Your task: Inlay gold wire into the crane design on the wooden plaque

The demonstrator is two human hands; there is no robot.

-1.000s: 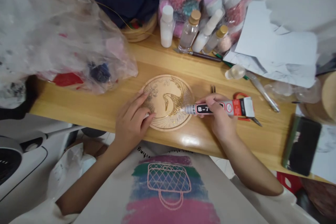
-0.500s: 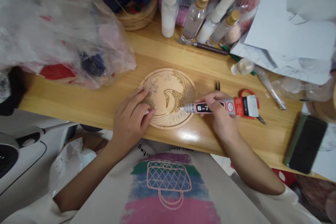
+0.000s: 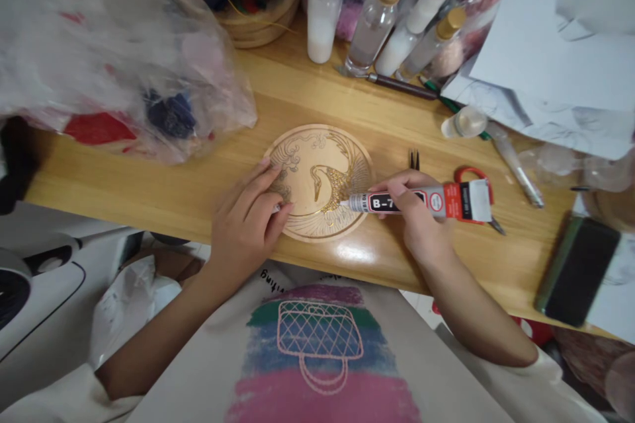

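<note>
A round, light wooden disc (image 3: 330,152) lies on the table, with a bird and curling line work drawn on it. Gold-coloured lines mark the bird's head, neck and scaly body. My left hand (image 3: 248,211) rests on the disc's left edge, fingers bent over it. Between its thumb and forefinger shows a small white piece (image 3: 276,209), mostly hidden. Held sideways in my right hand (image 3: 419,211) is a glue tube (image 3: 434,203), labelled "B-7" as far as it shows. Its narrow tip touches or hovers just above the disc near the bird's lower body.
Red-handled scissors (image 3: 473,175) and dark-tipped tweezers (image 3: 413,159) lie by my right hand. Several bottles (image 3: 371,30) stand behind the disc. A plastic bag (image 3: 198,79) fills the left; papers (image 3: 536,59) and a phone (image 3: 578,271) lie at right.
The view has shifted slightly, so the bottles sit higher in it. Both hands keep their grip, and the tube's tip stays at nearly the same spot on the disc.
</note>
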